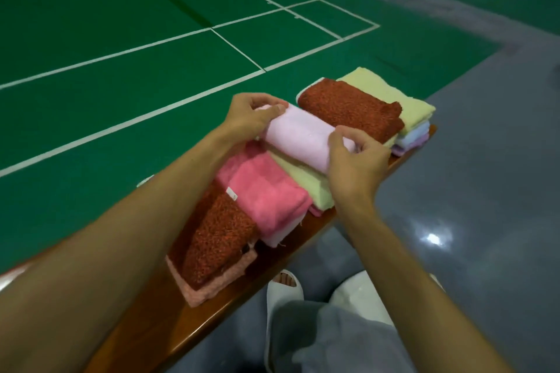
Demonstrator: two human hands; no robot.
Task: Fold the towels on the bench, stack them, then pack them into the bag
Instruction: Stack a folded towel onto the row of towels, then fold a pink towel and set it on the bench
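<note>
I have my left hand [251,113] and right hand [354,160] each pinching an end of the pale pink towel [300,136], held mid-bench [169,327] over the loose heap [266,191], probably squaring its fold for the far-end stack [351,106].

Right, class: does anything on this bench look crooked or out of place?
Yes. On the far stack, the top red towel lies skewed across the yellow towel, edges not lined up. The near red towel also sits at an angle to the bench.
</note>
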